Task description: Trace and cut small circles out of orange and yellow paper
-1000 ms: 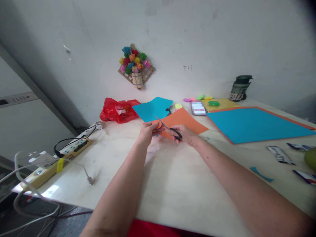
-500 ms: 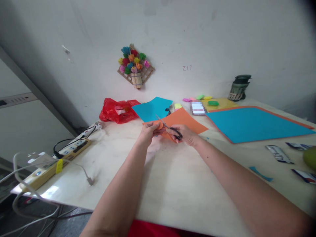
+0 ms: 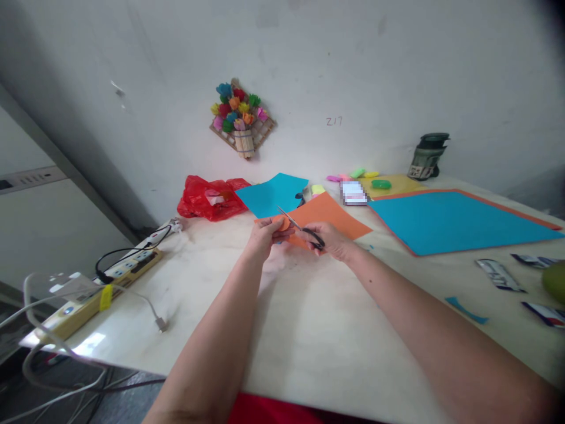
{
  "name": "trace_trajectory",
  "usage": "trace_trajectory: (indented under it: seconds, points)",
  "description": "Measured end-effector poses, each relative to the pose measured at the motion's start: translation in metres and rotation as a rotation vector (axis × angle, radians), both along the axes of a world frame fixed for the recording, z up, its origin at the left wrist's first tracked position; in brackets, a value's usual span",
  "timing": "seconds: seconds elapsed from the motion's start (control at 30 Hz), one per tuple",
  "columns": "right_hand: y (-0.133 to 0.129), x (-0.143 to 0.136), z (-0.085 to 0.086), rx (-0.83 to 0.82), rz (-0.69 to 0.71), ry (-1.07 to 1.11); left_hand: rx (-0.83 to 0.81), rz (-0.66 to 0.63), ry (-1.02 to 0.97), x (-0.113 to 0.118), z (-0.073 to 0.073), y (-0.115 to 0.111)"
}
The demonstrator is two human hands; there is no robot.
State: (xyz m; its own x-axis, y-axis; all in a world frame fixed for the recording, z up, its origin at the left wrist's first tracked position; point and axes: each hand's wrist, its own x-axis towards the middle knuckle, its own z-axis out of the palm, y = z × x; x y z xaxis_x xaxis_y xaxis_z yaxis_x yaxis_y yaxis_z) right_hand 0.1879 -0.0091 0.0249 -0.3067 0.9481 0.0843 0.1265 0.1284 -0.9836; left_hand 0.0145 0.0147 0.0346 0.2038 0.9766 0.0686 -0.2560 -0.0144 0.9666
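Note:
My left hand (image 3: 267, 233) pinches a small orange piece of paper (image 3: 285, 223) between thumb and fingers. In my right hand (image 3: 322, 238) is a pair of scissors (image 3: 315, 237) with black handles, its metal blades pointing up and left beside the small piece. Whether the blades touch the paper I cannot tell. Behind and under both hands lies a larger orange sheet (image 3: 333, 219), partly covered by them. A blue sheet (image 3: 274, 194) rests farther back, to the left of it.
A red plastic bag (image 3: 200, 200) and a power strip (image 3: 128, 271) with cables are on the left. Right of my hands are a phone (image 3: 354, 192), a large blue sheet (image 3: 463, 224), small packets (image 3: 498, 275) and a blue paper scrap (image 3: 467, 310). A dark green bottle (image 3: 428, 156) stands by the wall.
Almost nothing differs. My right hand and the scissors have shifted very slightly left; my left hand keeps hold of the small orange piece.

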Motion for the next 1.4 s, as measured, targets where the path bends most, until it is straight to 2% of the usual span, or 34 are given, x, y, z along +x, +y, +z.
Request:
trace_trajectory:
  seconds: [0.4,1.0,1.4]
  points:
    - [0.0002,-0.0012,-0.0008,-0.005,0.010,0.034,0.004,0.025,-0.026,-0.0009,-0.0022,0.0027]
    - [-0.0005,-0.0006,-0.0007,-0.016,-0.015,0.029,0.023,-0.045,0.007,0.0009,-0.0030,0.0009]
    - [-0.0003,-0.0017,-0.0001,0.007,-0.006,0.052,0.010,-0.013,-0.003,-0.0009,-0.0028,0.0022]
